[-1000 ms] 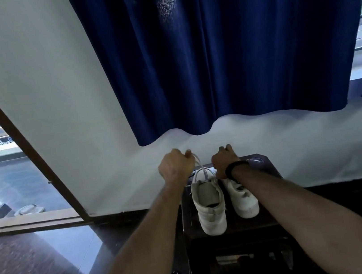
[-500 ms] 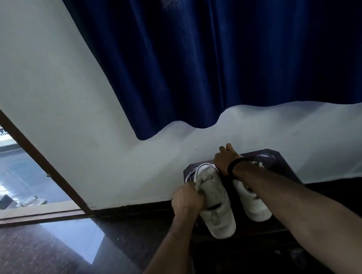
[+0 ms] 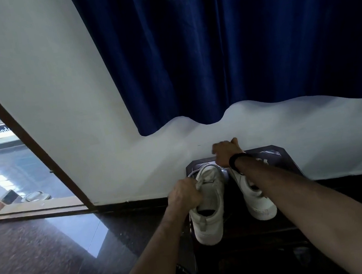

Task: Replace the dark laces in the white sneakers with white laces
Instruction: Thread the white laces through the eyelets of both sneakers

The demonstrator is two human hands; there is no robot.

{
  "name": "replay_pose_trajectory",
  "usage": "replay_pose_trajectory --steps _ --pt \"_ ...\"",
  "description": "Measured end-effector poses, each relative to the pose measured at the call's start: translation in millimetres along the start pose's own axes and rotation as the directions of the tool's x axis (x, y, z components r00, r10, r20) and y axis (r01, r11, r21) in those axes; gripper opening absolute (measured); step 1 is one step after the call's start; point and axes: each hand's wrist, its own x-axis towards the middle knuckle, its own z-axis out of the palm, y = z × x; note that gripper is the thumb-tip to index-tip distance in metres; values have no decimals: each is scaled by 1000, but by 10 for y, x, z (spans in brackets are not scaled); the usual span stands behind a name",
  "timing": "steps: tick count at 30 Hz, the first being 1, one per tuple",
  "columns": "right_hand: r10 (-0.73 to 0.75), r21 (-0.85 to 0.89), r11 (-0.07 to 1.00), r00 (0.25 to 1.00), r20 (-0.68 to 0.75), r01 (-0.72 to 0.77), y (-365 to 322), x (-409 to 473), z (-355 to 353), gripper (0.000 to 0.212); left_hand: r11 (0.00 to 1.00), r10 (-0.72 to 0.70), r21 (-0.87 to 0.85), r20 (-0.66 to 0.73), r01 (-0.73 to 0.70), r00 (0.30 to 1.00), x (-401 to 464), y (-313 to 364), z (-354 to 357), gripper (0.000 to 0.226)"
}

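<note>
Now the left hand (image 3: 185, 195) has its grip curled tight on the left sneaker (image 3: 208, 205), at the lace area along its outer side — a white lace (image 3: 198, 171) loops out over the toe. The right hand (image 3: 225, 152) reaches past the toe of the right sneaker (image 3: 253, 193), fingers bent; whether that grip holds anything, I cannot tell. Black band (image 3: 237, 160) on that wrist. Both sneakers stand side by side on the dark bench (image 3: 281, 157), toes toward its far edge against the white wall (image 3: 50, 86) — blue curtain (image 3: 230, 35) hanging above.
</note>
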Motion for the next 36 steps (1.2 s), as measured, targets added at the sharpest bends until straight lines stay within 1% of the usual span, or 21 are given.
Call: replay_pose_trajectory --steps 2,3,4,8,10,14,16,17,19,21,23,25,26,28,29,30,31,33,34,36 --pt "-90 219 972 996 15 85 -176 75 -81 28 1000 -7 9 -39 7 999 -16 31 46 28" --pt "-136 271 955 989 51 117 -285 96 -95 31 1000 -9 14 -55 10 998 -21 32 65 27" --pt "-150 284 952 984 93 118 -383 118 -70 34 1000 -8 20 -65 9 998 -20 24 81 26" --pt "-24 257 966 984 178 -23 -547 204 98 45 998 17 56 -85 -12 996 20 -20 162 21" --pt "4 206 977 979 206 -48 -592 256 126 49 998 11 58 -85 -6 996 48 -14 212 24" --pt "17 81 996 989 148 -30 -698 332 205 47 999 -28 -18 -77 27 997 66 5 254 26" --pt "3 88 996 989 150 -16 -676 347 237 39 995 -55 -87 -86 48 995 66 -8 276 23" --pt "-9 123 992 988 152 -10 -637 350 238 34 992 -63 -118 -91 52 994 61 -12 281 22" --pt "-13 271 962 994 110 -18 -507 355 222 22 988 -60 -145 -99 45 993 58 -7 298 24" --pt "7 450 892 999 40 -24 -348 341 155 7 986 -56 -164 -105 39 993 59 13 303 27" --pt "26 557 830 1000 17 -31 -200 330 96 8 982 -73 -182 -103 54 992 47 34 296 26" --pt "1 548 835 996 84 -47 -95 284 19 7 969 -88 -240 -105 60 991 25 37 290 23" --pt "-19 517 854 992 128 -50 -53 257 -1 12 955 -92 -289 -104 58 990 5 33 285 19" --pt "-67 451 892 980 186 -25 33 224 -7 32 922 -115 -382 -103 67 988 -28 17 278 11" --pt "-78 426 905 982 172 -3 69 213 -7 36 911 -126 -407 -106 73 986 -36 6 284 11" --pt "-77 422 906 989 130 15 88 199 -22 35 904 -137 -421 -113 77 984 -44 8 282 11" --pt "-62 456 890 995 71 23 94 186 -51 33 900 -144 -428 -122 79 982 -53 18 277 11" --pt "-6 575 818 1000 -25 20 50 131 -205 33 904 -158 -418 -127 92 979 -75 48 271 13" --pt "1 611 791 999 -45 27 10 87 -309 33 908 -161 -407 -131 95 978 -86 70 256 12" --pt "-26 656 753 999 -31 40 -80 -24 -436 34 925 -170 -362 -133 112 976 -119 90 217 6"
